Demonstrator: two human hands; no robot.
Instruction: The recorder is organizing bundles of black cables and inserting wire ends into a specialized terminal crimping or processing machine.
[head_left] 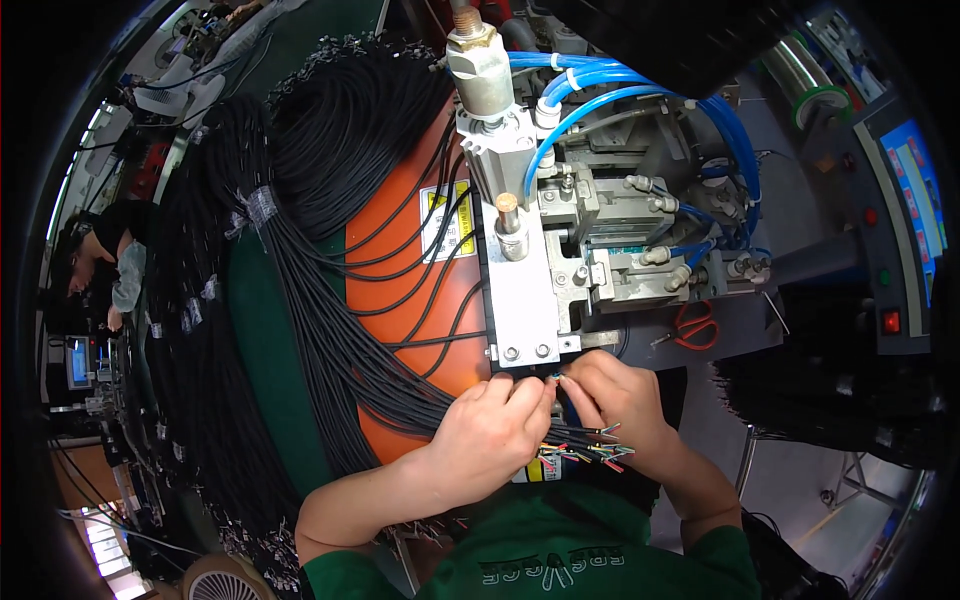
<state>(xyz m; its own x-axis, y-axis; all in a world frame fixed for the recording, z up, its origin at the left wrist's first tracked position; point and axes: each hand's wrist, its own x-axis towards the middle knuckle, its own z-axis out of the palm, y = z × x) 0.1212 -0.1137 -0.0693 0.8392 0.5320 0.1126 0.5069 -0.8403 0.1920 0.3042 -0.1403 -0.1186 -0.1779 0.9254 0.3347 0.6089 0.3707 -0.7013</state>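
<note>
My left hand point(495, 428) is closed over a bundle of black cables point(330, 330) just below the metal press head point(520, 300) of a grey machine. My right hand point(622, 400) pinches thin coloured wire ends point(590, 452) that stick out of the cable ends, with its fingertips at the lower edge of the press. Both hands touch each other at the machine's mouth. The bundle runs left and up over an orange machine cover point(400, 290).
Large coils of black cables point(220, 250) fill the left. Blue air hoses point(640, 100) loop over the machine. Red scissors point(695, 325) lie right of the press. A control panel with a screen point(910, 200) stands at far right. Another person point(100, 260) sits at far left.
</note>
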